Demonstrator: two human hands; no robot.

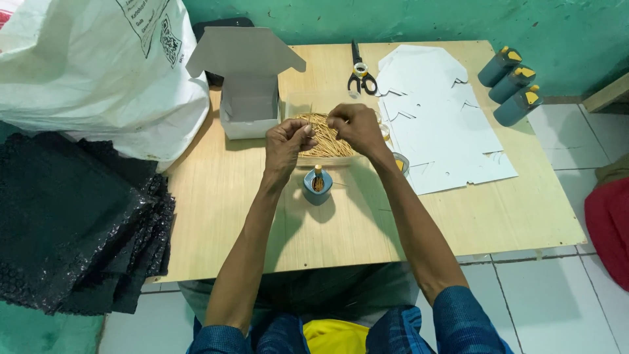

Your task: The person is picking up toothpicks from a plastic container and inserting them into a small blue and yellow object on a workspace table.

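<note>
A clear tray (296, 105) full of thin wooden toothpicks (322, 137) lies mid-table. My left hand (285, 144) is pinched on a small bunch of toothpicks at the tray's near left edge. My right hand (357, 126) hovers over the pile, fingers pinched on a few sticks. Just in front of the tray stands a small blue round container (318, 186), open on top, with some toothpicks upright inside.
An open grey cardboard box (247, 85) stands at the back left, black scissors (360, 73) behind the tray, flat white die-cut sheets (440, 124) to the right. Three blue containers with yellow caps (512, 85) lie at the far right corner. A white sack (98, 72) and black bubble wrap (72, 223) crowd the left.
</note>
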